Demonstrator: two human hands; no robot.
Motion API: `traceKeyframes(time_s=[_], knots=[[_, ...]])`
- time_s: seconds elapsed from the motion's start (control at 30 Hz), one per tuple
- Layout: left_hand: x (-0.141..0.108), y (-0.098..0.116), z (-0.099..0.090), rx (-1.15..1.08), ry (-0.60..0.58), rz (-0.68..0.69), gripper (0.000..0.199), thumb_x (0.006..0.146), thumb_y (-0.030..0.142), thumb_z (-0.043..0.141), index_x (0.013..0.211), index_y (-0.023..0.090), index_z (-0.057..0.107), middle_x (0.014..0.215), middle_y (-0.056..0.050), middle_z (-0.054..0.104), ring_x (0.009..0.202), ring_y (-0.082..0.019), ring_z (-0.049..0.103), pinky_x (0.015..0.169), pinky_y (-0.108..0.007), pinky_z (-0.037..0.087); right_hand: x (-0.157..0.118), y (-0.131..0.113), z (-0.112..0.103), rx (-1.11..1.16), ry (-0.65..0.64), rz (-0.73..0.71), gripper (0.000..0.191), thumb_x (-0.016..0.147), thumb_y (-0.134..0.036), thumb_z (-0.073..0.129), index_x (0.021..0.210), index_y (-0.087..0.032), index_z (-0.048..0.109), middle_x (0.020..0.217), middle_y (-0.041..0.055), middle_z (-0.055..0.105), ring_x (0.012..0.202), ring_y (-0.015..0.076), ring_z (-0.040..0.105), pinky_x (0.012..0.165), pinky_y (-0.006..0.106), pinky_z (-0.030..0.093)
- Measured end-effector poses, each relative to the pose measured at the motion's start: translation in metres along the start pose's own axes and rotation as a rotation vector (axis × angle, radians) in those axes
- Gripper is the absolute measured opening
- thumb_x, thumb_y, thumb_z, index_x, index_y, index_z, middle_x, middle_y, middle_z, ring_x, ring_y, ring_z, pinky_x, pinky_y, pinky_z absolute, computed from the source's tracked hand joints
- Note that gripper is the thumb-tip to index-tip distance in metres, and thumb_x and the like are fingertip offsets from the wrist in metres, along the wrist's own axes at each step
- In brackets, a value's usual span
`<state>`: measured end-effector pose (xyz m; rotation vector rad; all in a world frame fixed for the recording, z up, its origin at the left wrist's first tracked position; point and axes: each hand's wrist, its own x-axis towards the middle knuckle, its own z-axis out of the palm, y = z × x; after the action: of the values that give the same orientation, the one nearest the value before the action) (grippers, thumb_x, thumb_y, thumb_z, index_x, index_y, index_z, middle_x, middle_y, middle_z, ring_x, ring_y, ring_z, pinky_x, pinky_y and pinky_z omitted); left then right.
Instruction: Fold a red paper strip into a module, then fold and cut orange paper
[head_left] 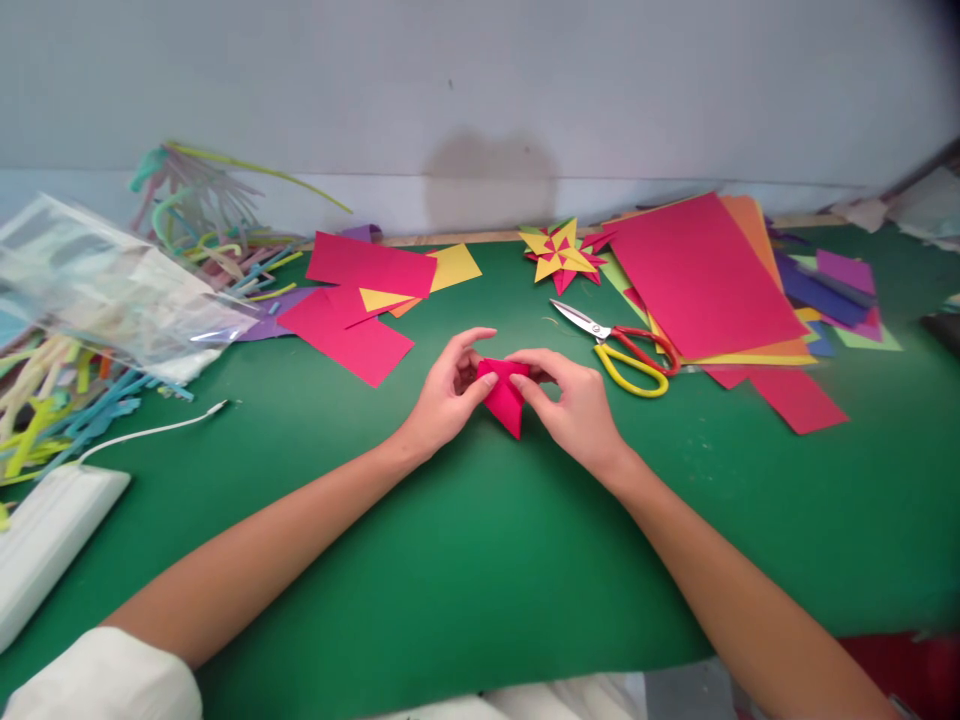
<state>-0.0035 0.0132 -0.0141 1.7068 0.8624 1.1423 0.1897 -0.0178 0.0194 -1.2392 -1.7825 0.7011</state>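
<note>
Red paper, a folded piece (pixel 508 400), sits between the hands, nearer the far edge of the table (pixel 450 570), point toward the near edge. Left hand (pixel 445 395) and right hand (pixel 579 405): fingers pinching its two upper sides, thumbs on the front; contact behind partly hidden. Cannot tell whether it touches the table. Risks, by judgement: uneven thumb pressure may skew a crease; opposed pulls may open the layers. Scissors (pixel 602 331) lie just beyond the right hand; a stray knuckle could push them toward the star (pixel 559 258).

Surface: green, smooth, a few pale specks. Along the far edge: red sheets (pixel 367 265), star, paper stack (pixel 705 280). Left end: plastic bag (pixel 142 295) among coloured strips (pixel 37 420). Behind: pale wall (pixel 300 90), rounded shadow (pixel 491 175).
</note>
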Motion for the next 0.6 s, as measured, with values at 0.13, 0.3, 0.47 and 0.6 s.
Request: traceKeyframes(time_s=[0.13,0.3,0.47,0.6], knots=[[-0.001,0.001,0.0,-0.017,-0.01,0.0,0.047,0.104,0.046,0.058,0.145,0.027,0.049,0.092,-0.004,0.065,0.081,-0.018,0.067,0.073,-0.029,0.057,0.001,0.004,0.0,0.036,0.043,0.04,0.017,0.098,-0.023,0.063,0.112,-0.023,0.073,0.105,0.0041,0.079,0.09,0.0213,0.074,0.086,0.035,0.059],[-0.001,0.001,0.003,-0.163,-0.016,-0.116,0.055,0.101,0.042,0.062,0.15,0.026,0.043,0.106,-0.007,0.07,0.097,-0.021,0.071,0.087,-0.034,0.059,0.004,0.013,-0.003,0.024,0.072,0.049,0.017,0.098,-0.023,0.063,0.111,-0.023,0.074,0.108,0.0048,0.08,0.093,0.0229,0.075,0.087,0.036,0.059],[-0.001,0.001,0.004,-0.165,0.028,-0.177,0.054,0.096,0.04,0.071,0.142,0.023,0.05,0.092,-0.003,0.064,0.089,-0.018,0.067,0.084,-0.03,0.057,0.004,0.013,-0.002,0.001,0.034,0.023,0.019,0.097,-0.021,0.063,0.112,-0.025,0.075,0.109,0.0039,0.079,0.094,0.0228,0.074,0.088,0.037,0.057],[0.0,0.002,0.003,-0.15,0.043,-0.147,0.052,0.094,0.037,0.073,0.139,0.023,0.052,0.09,-0.001,0.06,0.085,-0.016,0.064,0.079,-0.027,0.055,0.003,0.011,0.0,0.029,0.024,0.026,0.02,0.097,-0.021,0.064,0.112,-0.025,0.076,0.109,0.0028,0.08,0.093,0.0216,0.074,0.088,0.035,0.057]])
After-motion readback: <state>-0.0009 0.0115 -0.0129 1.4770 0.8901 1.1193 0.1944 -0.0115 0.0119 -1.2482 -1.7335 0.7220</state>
